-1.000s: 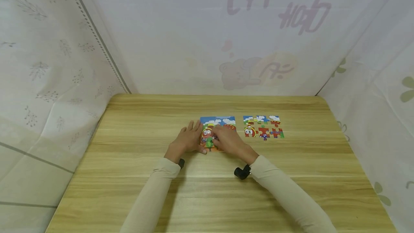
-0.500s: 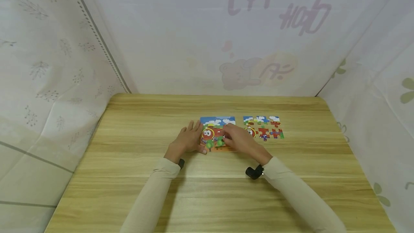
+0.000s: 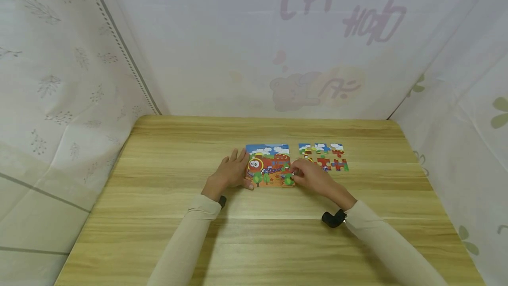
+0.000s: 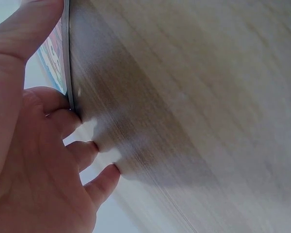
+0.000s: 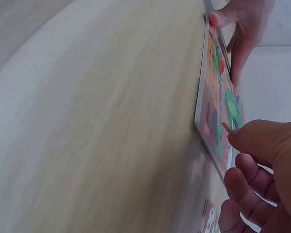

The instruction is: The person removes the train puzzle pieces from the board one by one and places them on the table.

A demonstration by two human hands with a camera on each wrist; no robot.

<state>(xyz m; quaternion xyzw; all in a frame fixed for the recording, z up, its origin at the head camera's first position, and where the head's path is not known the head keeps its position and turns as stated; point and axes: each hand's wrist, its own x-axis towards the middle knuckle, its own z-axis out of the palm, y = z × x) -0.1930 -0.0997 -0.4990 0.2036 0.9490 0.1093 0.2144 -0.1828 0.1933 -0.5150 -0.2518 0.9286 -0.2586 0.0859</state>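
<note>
A picture board [image 3: 267, 151] printed with a red cartoon train lies flat on the table. My left hand [image 3: 230, 172] rests at its left side, fingers spread, the thumb by the lower left corner. In the left wrist view that hand [image 4: 43, 160] touches the board's edge. Above the board's lower right corner, my right hand [image 3: 313, 176] pinches a puzzle piece [image 3: 287, 179] with a green tree on it. The right wrist view shows the piece [image 5: 231, 108] at the thumb tip of my right hand [image 5: 269, 170], tilted over the board.
Several loose puzzle pieces [image 3: 322, 162] lie in two rows right of the board, some partly hidden by the right hand. The wooden table [image 3: 254, 242] runs up to a printed cloth wall [image 3: 218, 56] at the back, with more cloth on both sides.
My right hand has moved rightward with the pinched piece, from the board's lower left part to its lower right corner, uncovering the train picture. The left hand has stayed in place.
</note>
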